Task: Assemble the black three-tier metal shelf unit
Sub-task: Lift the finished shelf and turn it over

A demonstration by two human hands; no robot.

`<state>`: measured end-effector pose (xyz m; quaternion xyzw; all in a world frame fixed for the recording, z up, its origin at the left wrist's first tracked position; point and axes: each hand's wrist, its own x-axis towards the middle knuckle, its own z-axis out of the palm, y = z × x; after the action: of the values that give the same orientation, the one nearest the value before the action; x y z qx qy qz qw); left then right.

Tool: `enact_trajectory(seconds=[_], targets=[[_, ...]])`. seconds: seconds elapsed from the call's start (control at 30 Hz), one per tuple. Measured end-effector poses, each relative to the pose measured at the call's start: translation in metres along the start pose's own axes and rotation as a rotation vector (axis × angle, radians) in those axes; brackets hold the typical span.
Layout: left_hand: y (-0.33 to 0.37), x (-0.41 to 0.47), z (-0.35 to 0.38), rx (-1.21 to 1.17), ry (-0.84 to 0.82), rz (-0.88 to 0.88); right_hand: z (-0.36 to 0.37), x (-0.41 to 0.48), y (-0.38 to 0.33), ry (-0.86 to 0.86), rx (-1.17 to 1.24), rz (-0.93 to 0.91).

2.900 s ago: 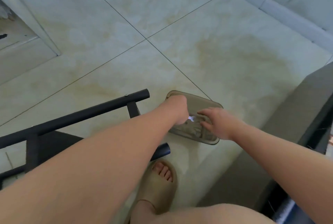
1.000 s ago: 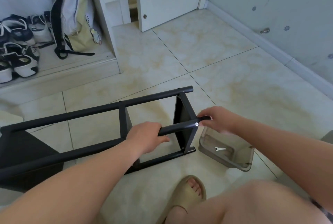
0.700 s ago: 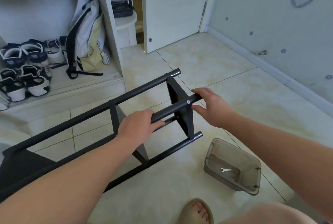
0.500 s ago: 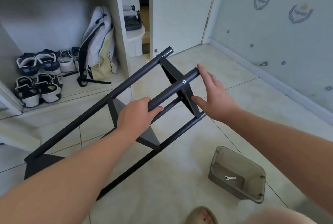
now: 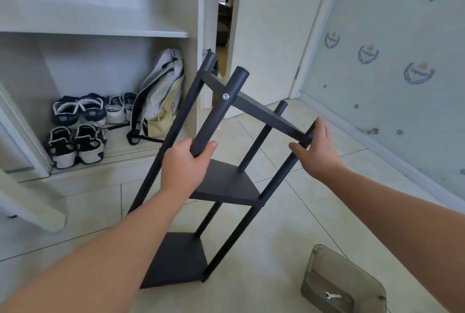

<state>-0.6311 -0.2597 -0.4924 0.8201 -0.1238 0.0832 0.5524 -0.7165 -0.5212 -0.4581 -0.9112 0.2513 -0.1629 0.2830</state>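
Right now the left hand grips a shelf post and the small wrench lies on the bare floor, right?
No: the head view shows the small wrench inside the grey tray, not on the floor. The left hand does grip a shelf post.

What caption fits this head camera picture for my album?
Left hand grips a post of the tilted black shelf unit; right hand touches its top corner.
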Motion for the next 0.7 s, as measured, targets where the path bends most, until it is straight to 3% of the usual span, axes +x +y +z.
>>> enact_trajectory(seconds=[0.2,0.33,0.43,0.7], targets=[[-0.019,0.028,0.004,-0.089,0.031,-0.088,0.019,0.033,0.006,0.134,0.184,0.108],[-0.033,0.046,0.015,-0.136,0.023,-0.122,0.033,0.060,0.014,0.098,0.286,0.214],[-0.036,0.062,0.025,-0.123,0.022,-0.115,0.042,0.075,0.015,0.151,0.401,0.201],[-0.058,0.106,0.042,0.047,-0.025,-0.126,0.055,0.096,0.007,0.240,0.363,0.138]])
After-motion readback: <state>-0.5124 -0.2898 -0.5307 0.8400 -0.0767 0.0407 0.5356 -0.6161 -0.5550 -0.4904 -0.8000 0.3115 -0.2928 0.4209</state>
